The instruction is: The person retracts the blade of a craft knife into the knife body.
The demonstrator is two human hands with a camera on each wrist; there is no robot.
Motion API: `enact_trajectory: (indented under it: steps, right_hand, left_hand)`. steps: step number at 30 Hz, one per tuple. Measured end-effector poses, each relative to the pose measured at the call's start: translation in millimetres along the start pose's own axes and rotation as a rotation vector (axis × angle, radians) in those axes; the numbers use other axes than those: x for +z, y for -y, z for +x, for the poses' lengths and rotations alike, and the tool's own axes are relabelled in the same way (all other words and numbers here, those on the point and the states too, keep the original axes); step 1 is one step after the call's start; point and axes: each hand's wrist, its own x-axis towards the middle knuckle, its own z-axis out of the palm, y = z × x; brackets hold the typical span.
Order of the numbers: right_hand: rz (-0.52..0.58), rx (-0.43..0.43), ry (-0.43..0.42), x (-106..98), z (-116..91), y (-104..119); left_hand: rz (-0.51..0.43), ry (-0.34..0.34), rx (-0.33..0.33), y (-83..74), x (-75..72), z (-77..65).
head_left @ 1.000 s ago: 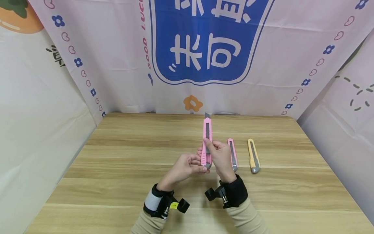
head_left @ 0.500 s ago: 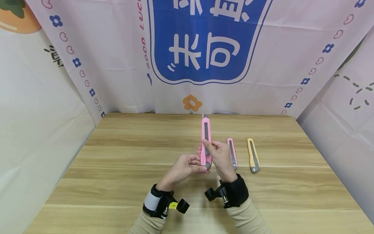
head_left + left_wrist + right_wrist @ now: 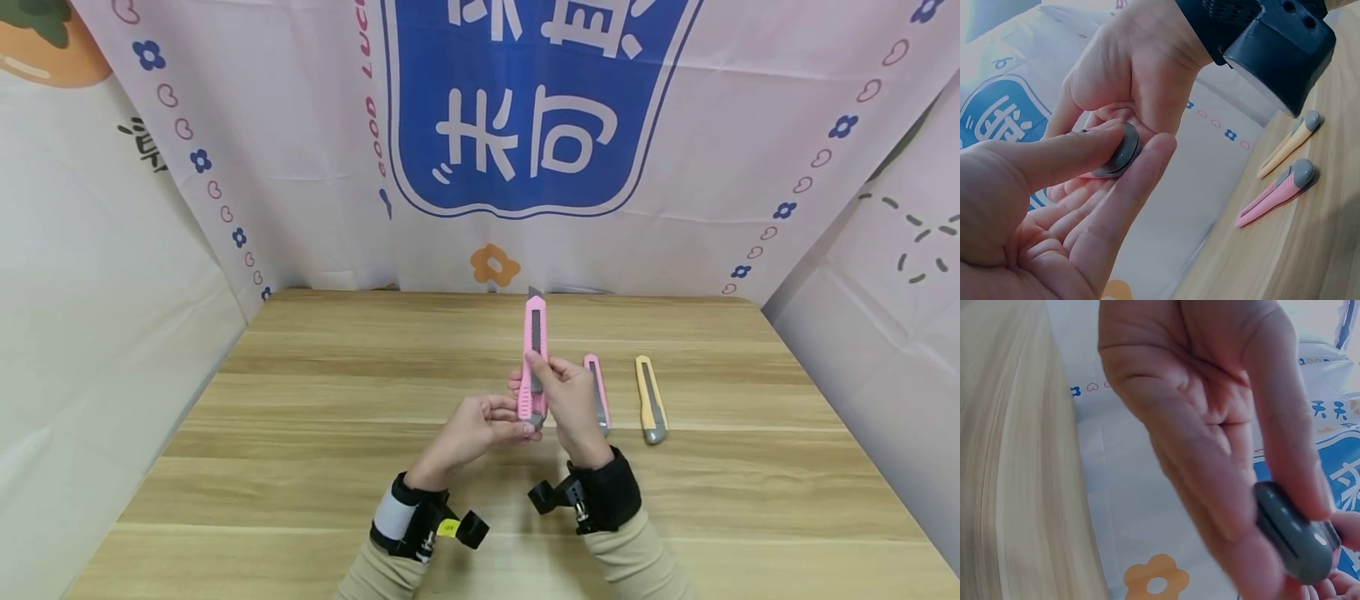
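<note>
A pink utility knife (image 3: 534,333) is held upright between both hands, a short length of grey blade showing above its tip. My left hand (image 3: 474,429) pinches its grey end cap (image 3: 1124,153) between thumb and fingers. Higher on the body, my right hand (image 3: 567,404) grips the knife, its thumb lying on the front by the slot and the fingers behind. In the right wrist view the grey cap (image 3: 1294,534) shows below the right thumb and fingers. A second pink utility knife (image 3: 597,392) lies on the table just behind the right hand, partly covered by it.
A yellow utility knife (image 3: 650,400) lies on the wooden table (image 3: 337,367) to the right of the second pink one. Printed cloth (image 3: 315,167) hangs behind the table's far edge, and pale cloth walls stand at both sides.
Both hands and the pink utility knife have shifted very slightly right and up. The grips look the same, and the two knives on the table have stayed put.
</note>
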Motion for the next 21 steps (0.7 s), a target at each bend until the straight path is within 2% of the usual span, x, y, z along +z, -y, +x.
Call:
enact_trajectory:
  steps: [6,14,21]
  right_hand:
    - [0.027,0.004,0.005,-1.6,1.4,1.0]
    - [0.001,0.120,0.007,-3.0,4.5,0.4]
    - [0.002,0.035,-0.001,-3.2,3.8,-2.4]
  left_hand:
    - [-0.010,-0.023,0.016,1.7,1.1,1.2]
    - [0.001,-0.069,0.019,2.0,1.3,1.9]
    - [0.009,-0.044,0.023,1.1,1.1,1.8]
